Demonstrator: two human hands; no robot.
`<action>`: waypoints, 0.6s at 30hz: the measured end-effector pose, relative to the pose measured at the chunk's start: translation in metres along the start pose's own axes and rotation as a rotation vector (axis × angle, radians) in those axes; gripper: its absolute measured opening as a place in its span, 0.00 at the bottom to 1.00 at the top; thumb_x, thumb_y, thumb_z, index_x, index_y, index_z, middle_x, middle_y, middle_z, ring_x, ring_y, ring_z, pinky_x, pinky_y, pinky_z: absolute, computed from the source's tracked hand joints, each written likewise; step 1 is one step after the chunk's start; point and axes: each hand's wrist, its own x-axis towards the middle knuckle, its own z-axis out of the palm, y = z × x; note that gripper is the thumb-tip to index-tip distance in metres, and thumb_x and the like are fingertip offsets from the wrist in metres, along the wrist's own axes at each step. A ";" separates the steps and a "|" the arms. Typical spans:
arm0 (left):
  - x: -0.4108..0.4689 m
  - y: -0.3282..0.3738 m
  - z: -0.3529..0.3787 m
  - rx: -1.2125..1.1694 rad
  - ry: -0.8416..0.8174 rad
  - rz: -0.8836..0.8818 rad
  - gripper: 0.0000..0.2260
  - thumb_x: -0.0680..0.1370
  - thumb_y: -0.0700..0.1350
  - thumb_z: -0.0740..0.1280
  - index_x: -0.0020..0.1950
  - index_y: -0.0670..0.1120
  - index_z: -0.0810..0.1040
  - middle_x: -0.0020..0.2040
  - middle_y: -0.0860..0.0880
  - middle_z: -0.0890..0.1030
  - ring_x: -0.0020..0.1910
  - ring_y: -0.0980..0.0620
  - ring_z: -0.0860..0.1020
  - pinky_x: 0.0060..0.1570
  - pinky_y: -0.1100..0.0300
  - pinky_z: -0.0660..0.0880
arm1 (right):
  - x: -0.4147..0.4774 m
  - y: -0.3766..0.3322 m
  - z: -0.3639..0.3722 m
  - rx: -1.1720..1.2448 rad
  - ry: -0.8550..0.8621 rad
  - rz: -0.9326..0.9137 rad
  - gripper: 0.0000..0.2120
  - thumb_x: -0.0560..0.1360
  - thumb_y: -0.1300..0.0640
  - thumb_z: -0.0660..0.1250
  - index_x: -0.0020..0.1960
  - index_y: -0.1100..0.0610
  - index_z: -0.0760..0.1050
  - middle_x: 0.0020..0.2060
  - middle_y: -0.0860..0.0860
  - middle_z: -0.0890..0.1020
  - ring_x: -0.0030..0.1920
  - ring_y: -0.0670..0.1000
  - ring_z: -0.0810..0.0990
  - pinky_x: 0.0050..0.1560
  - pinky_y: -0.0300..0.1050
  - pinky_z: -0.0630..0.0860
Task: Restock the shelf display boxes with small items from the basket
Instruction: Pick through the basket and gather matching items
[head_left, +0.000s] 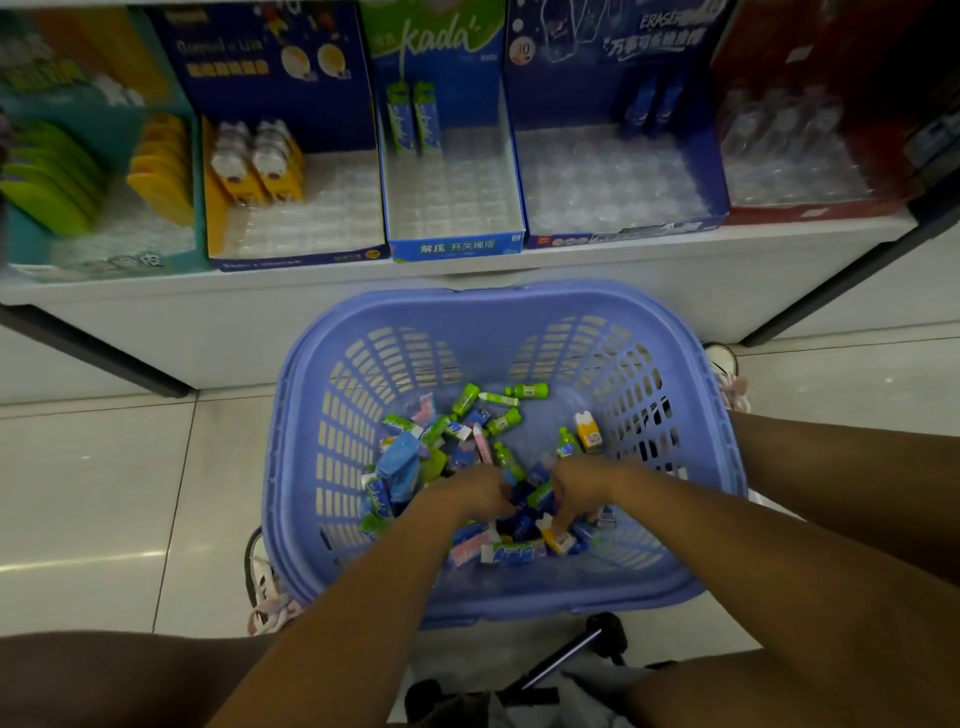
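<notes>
A lavender plastic basket (498, 301) stands on the floor below the shelf, with a pile of small items (467, 431) in its bottom: green bottles, blue packs, yellow pieces. Both my hands reach into the pile. My left hand (470, 493) has its fingers curled over dark blue pieces. The fingers of my right hand (582, 486) point down into the pile beside a yellow piece (553, 538); whether they pinch anything is hidden. On the shelf stand display boxes: one with yellow bottles (296, 257), a green-blue kada box (457, 248), a dark blue eraser box (623, 235).
A teal box (104, 262) with green and yellow items stands at the far left, a red box (810, 210) at the far right. Dark shelf legs (104, 353) slant down to the tiled floor. My shoes (727, 374) and knees flank the basket. A black stand (571, 654) lies behind it.
</notes>
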 end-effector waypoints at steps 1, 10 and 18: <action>0.001 0.000 0.002 0.005 -0.001 0.003 0.12 0.79 0.44 0.64 0.37 0.42 0.71 0.35 0.44 0.70 0.32 0.51 0.67 0.37 0.58 0.65 | 0.002 -0.003 0.002 -0.010 -0.011 0.002 0.19 0.70 0.50 0.74 0.29 0.58 0.69 0.27 0.54 0.74 0.29 0.52 0.75 0.43 0.48 0.78; 0.007 -0.001 -0.012 -0.768 0.116 0.035 0.15 0.76 0.44 0.69 0.59 0.38 0.78 0.49 0.43 0.83 0.46 0.49 0.82 0.49 0.56 0.80 | 0.009 -0.006 -0.024 0.704 0.265 -0.052 0.12 0.69 0.52 0.75 0.39 0.62 0.79 0.37 0.56 0.82 0.40 0.53 0.81 0.49 0.47 0.81; 0.001 -0.008 -0.025 -0.644 0.277 0.027 0.05 0.76 0.39 0.68 0.46 0.37 0.77 0.40 0.42 0.78 0.48 0.40 0.81 0.53 0.46 0.78 | 0.025 -0.021 -0.026 1.334 0.126 -0.162 0.20 0.75 0.50 0.67 0.55 0.68 0.75 0.42 0.59 0.82 0.42 0.53 0.84 0.44 0.43 0.82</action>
